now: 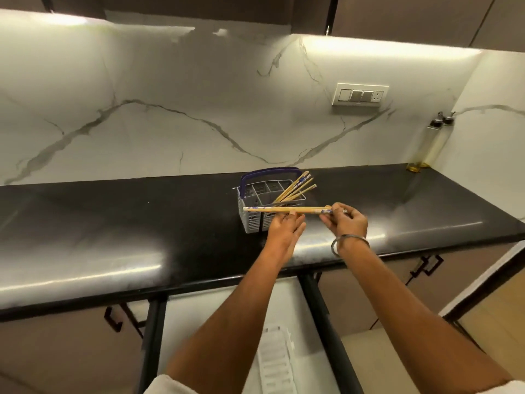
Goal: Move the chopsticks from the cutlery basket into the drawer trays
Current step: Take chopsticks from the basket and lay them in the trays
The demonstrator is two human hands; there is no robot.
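Nearest, the open drawer [241, 322] is waiting below the desk [113, 223] edge, a white tray [274, 362] lying inside. Above the desk, the left hand [284, 227] is supporting and the right hand [348, 221] is pinching a level bundle of chopsticks [287, 209], apparently aligning them for transfer. Behind, the basket [257, 209] is holding further bamboo chopsticks [295, 189], leaning rightward, with blue-patterned tops.

basket [265, 207] on counter [113, 223] (bottles [426, 146] right)
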